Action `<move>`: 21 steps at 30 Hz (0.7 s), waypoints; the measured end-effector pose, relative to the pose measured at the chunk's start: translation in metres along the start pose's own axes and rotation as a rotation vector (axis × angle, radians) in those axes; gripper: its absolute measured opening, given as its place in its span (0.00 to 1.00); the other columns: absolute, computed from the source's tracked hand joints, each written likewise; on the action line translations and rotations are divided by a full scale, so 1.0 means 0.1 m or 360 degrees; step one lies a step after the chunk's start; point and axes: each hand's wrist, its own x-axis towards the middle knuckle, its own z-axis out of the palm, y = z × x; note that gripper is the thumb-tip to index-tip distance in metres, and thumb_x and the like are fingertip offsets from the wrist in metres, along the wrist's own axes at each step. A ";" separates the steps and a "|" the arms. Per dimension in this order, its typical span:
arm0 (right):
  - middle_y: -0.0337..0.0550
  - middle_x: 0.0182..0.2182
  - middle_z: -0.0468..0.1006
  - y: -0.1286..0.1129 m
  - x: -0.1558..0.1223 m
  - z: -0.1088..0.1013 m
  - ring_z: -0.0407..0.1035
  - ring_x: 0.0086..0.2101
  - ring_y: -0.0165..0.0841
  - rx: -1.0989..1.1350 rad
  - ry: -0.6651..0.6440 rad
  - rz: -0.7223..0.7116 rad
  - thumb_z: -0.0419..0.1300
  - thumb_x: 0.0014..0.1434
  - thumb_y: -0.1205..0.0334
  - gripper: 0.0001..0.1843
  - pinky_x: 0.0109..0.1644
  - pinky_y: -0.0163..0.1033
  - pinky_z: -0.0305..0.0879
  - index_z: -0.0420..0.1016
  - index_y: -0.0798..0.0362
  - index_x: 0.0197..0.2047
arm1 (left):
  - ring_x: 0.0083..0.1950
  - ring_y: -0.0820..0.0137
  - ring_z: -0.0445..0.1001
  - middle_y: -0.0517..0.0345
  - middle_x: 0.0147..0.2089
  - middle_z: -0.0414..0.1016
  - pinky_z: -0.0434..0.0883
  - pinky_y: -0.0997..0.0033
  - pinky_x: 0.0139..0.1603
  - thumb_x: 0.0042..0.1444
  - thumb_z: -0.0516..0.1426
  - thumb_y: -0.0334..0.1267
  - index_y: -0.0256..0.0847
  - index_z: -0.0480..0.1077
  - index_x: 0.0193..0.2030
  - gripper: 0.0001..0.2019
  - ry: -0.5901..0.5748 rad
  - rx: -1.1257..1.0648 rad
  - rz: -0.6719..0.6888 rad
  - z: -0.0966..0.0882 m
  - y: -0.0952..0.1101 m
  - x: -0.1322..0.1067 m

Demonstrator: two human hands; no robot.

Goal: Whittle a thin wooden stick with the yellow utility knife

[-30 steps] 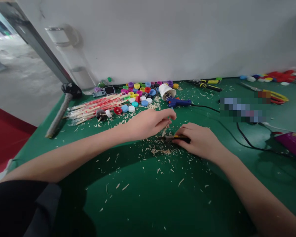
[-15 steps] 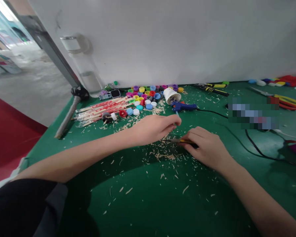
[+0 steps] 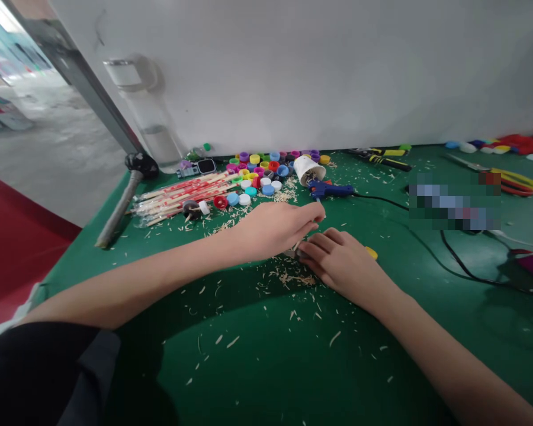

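Observation:
My left hand (image 3: pixel 278 228) is closed, thumb and forefinger pinched together above the green table. A thin pale wooden stick (image 3: pixel 298 243) shows below its fingers, mostly hidden by them. Close beside it, my right hand (image 3: pixel 344 257) is wrapped round a utility knife (image 3: pixel 292 252); only its greyish front part peeks out to the left of the fingers. Behind the right hand a rounded yellow piece (image 3: pixel 372 252) shows; whether it belongs to the knife, I cannot tell. Wood shavings (image 3: pixel 295 278) lie scattered under and around both hands.
Behind my left hand lie wrapped chopsticks (image 3: pixel 186 195) and many coloured bottle caps (image 3: pixel 267 190). A blue glue gun (image 3: pixel 331 190) rests by a tipped white cup (image 3: pixel 308 170), its cord running right. Pliers (image 3: pixel 388 161), scissors (image 3: pixel 510 177) and a hammer (image 3: pixel 122 207) lie farther out.
My right hand has moved left with the knife, up against the left hand's fingers. The knife's handle, visible before, is now mostly covered. The left hand has barely moved.

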 end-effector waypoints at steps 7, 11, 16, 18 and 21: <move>0.45 0.33 0.76 0.07 -0.05 0.03 0.64 0.33 0.35 0.0140 0.0345 0.0023 0.52 0.66 0.62 0.10 0.35 0.39 0.61 0.73 0.55 0.41 | 0.22 0.76 0.60 0.63 0.24 0.68 0.52 0.72 0.20 0.66 0.44 0.37 0.40 0.64 0.47 0.11 0.0018 -0.0078 -0.0028 0.01 -0.01 0.00; 0.44 0.32 0.77 0.08 -0.03 0.04 0.64 0.32 0.35 0.0246 0.0259 0.0093 0.52 0.66 0.60 0.11 0.35 0.41 0.59 0.74 0.53 0.40 | 0.21 0.77 0.61 0.63 0.24 0.68 0.53 0.72 0.21 0.65 0.44 0.36 0.40 0.64 0.46 0.10 0.0011 -0.0125 -0.0035 0.00 -0.02 0.01; 0.43 0.31 0.76 0.13 0.03 0.05 0.64 0.32 0.36 0.0398 0.0049 0.0123 0.51 0.66 0.59 0.12 0.36 0.41 0.54 0.74 0.52 0.37 | 0.19 0.79 0.59 0.63 0.23 0.67 0.52 0.72 0.20 0.65 0.45 0.34 0.39 0.64 0.44 0.09 0.0005 -0.0148 -0.0023 -0.01 0.00 0.01; 0.42 0.32 0.77 0.15 0.05 0.04 0.65 0.33 0.35 0.0490 -0.0025 0.0130 0.52 0.66 0.59 0.12 0.36 0.41 0.54 0.74 0.52 0.36 | 0.19 0.79 0.58 0.63 0.22 0.66 0.52 0.72 0.20 0.65 0.44 0.34 0.39 0.65 0.43 0.09 0.0003 -0.0135 -0.0010 -0.02 0.01 0.01; 0.42 0.34 0.77 0.18 0.07 0.02 0.66 0.35 0.36 0.0614 -0.0058 0.0137 0.52 0.65 0.58 0.12 0.37 0.42 0.57 0.74 0.52 0.37 | 0.19 0.78 0.57 0.63 0.21 0.64 0.52 0.71 0.20 0.65 0.44 0.34 0.39 0.65 0.42 0.09 -0.0031 -0.0122 0.0013 -0.03 0.03 0.01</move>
